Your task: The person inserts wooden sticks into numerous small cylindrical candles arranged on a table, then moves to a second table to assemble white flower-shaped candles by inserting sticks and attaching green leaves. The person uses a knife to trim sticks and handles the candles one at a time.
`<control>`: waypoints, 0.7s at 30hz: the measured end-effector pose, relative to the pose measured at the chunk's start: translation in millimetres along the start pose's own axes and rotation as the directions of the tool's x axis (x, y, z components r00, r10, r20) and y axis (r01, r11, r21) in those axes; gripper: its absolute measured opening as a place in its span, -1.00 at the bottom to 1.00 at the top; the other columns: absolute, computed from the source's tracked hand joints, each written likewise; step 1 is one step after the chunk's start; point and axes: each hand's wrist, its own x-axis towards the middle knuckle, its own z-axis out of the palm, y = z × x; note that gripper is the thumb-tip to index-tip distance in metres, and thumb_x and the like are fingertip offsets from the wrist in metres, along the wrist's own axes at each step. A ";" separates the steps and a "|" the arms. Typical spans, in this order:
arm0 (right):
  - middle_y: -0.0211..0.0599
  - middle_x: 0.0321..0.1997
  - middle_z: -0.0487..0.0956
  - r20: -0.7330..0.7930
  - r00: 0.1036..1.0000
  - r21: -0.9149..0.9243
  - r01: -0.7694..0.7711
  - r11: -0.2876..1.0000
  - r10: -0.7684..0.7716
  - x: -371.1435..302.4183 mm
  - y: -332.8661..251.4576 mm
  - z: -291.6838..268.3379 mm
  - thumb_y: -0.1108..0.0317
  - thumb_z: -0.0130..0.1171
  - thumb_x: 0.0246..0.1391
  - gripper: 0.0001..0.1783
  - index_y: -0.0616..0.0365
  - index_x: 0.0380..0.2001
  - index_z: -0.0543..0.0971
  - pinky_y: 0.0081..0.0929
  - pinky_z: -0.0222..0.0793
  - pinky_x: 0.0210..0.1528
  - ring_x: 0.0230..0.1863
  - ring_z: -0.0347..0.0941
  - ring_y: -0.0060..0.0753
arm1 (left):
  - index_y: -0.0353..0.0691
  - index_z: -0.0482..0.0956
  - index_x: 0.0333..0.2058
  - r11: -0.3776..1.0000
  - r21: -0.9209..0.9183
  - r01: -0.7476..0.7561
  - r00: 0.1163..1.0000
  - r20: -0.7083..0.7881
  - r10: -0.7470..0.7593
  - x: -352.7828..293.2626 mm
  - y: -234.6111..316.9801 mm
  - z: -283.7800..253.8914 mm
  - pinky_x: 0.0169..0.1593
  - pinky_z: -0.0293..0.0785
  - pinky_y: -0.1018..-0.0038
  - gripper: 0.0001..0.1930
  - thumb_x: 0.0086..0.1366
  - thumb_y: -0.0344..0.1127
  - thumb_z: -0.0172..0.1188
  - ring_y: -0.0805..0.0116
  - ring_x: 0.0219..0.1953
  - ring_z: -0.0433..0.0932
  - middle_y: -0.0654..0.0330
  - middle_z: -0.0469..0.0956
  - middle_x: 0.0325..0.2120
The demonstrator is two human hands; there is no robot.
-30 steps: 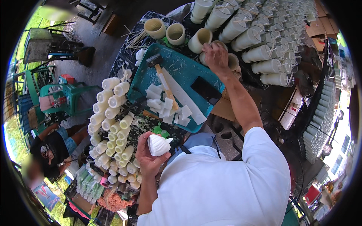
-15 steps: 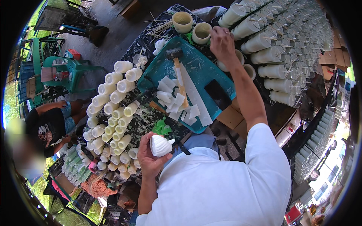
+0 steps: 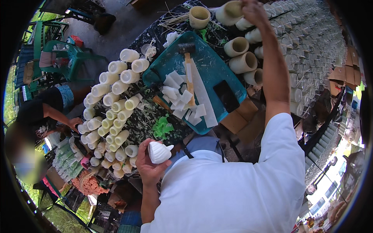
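My left hand [image 3: 148, 165] is closed round a white ridged, bulb-shaped piece [image 3: 158, 152] with a small pointed tip, held in front of my chest. At the far edge of the table, my right hand [image 3: 254, 12] grips the rim of a cream hollow wax cup [image 3: 228, 14], which is tilted with its mouth toward me. A second hollow wax cup [image 3: 199, 18] stands to the left of it. Three more lie nearer, beside the tray, among them one hollow cup [image 3: 236, 47]. The fingertips of my right hand are partly blurred.
A teal tray [image 3: 155, 64] holds a mallet [image 3: 189, 77], white wax pieces [image 3: 178, 97] and a black phone [image 3: 226, 96]. Cream candles [image 3: 116, 83] crowd the left; many glass-like cylinders [image 3: 303, 50] fill the right. At the left, a person's hand [image 3: 74, 123] touches the candles.
My right hand has moved away from me and to the right, lifting and tilting the hollow cup. The person at the left has reached in toward the candles.
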 end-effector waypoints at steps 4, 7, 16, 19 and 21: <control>-0.06 -0.52 0.64 -0.046 0.940 0.481 -0.277 0.832 0.339 28.0 -86.9 -128.4 0.43 -0.04 -0.12 -0.68 0.31 -0.35 0.65 -0.30 0.57 -0.43 -0.54 0.62 -0.25 | -0.27 0.33 0.31 1.000 -0.013 0.019 0.999 -0.033 -0.020 -8.5 -8.3 -7.4 0.15 0.56 0.31 -0.05 -0.10 -0.50 0.62 0.24 0.12 0.53 0.10 0.48 0.08; 0.00 -0.44 0.67 0.067 0.927 0.463 -0.356 0.812 0.368 26.5 -69.3 -126.5 0.42 0.02 -0.08 -0.65 0.30 -0.26 0.68 -0.28 0.58 -0.38 -0.48 0.64 -0.23 | -0.27 0.32 0.31 1.000 -0.011 0.022 1.000 -0.014 -0.022 -10.0 -10.9 -9.6 0.15 0.56 0.30 -0.04 -0.09 -0.49 0.62 0.23 0.12 0.53 0.09 0.48 0.08; 0.02 -0.08 0.67 0.562 0.827 -0.004 0.012 1.000 -0.007 -34.9 -52.4 44.5 0.35 0.02 0.09 -0.66 0.15 -0.12 0.66 -0.04 0.48 0.08 0.01 0.59 0.07 | -0.30 0.34 0.29 0.998 -0.048 0.026 0.999 -0.026 -0.028 -11.1 -3.4 -5.0 0.17 0.55 0.30 -0.06 -0.12 -0.53 0.62 0.26 0.13 0.51 0.15 0.45 0.08; 0.00 0.10 0.61 0.605 0.771 -0.097 -0.177 0.979 0.199 -40.6 -98.2 51.9 0.33 0.02 0.15 -0.64 0.13 -0.02 0.61 -0.01 0.38 0.23 0.22 0.47 0.06 | -0.30 0.35 0.28 0.999 -0.032 0.010 0.999 -0.046 -0.011 -17.2 -3.7 -7.5 0.17 0.52 0.35 -0.07 -0.11 -0.51 0.63 0.33 0.10 0.50 0.18 0.44 0.07; -0.01 0.15 0.59 0.617 0.762 -0.114 -0.161 0.980 0.197 -43.4 -105.1 46.4 0.26 0.04 0.18 -0.58 0.12 0.07 0.58 -0.02 0.35 0.27 0.25 0.45 0.07 | -0.31 0.36 0.27 0.999 -0.032 0.012 0.998 -0.065 -0.014 -24.0 -3.9 -10.1 0.18 0.49 0.37 -0.08 -0.11 -0.50 0.63 0.35 0.10 0.49 0.19 0.43 0.07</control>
